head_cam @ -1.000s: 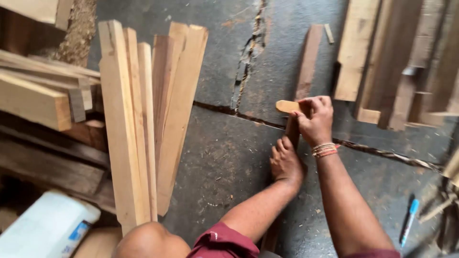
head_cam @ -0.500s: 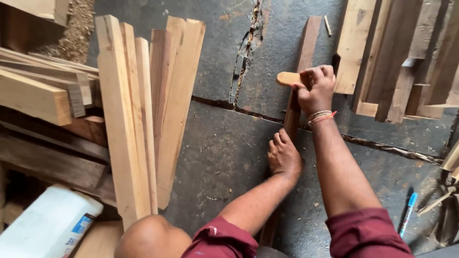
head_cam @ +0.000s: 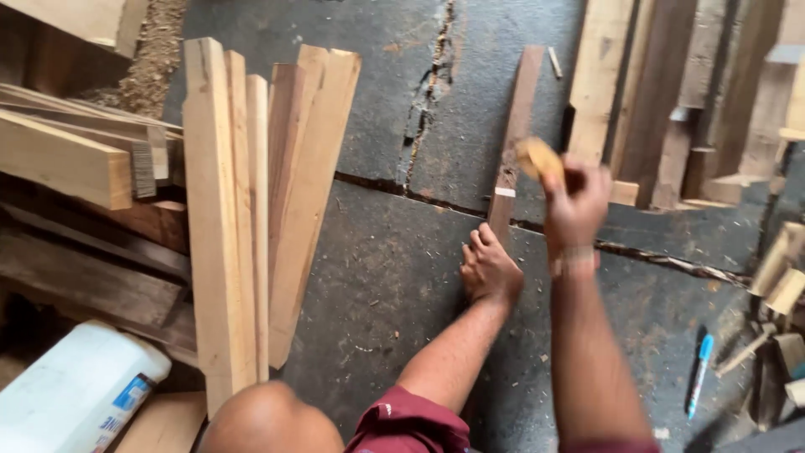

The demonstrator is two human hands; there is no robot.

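Note:
A long dark wooden strip [head_cam: 518, 109] lies on the grey floor, running away from me, with a small white mark on it. My left hand [head_cam: 489, 270] rests flat on the floor against the strip's near part, fingers touching it. My right hand [head_cam: 577, 205] is raised above the strip and blurred. It is closed round a small light-coloured wooden piece [head_cam: 537, 157] with a rounded end that sticks out to the upper left. A band of bracelets sits on my right wrist.
Several pale planks [head_cam: 243, 210] lean in a stack at the left, beside thicker timber [head_cam: 59, 164]. More boards [head_cam: 654, 84] lie at the upper right. A white plastic can [head_cam: 75, 390] sits at the lower left and a blue pen [head_cam: 698, 377] at the lower right. A crack [head_cam: 423, 109] crosses the floor.
My right hand has lifted off the strip with the wooden piece and now blurs in the air. My left hand has stayed on the strip's near part.

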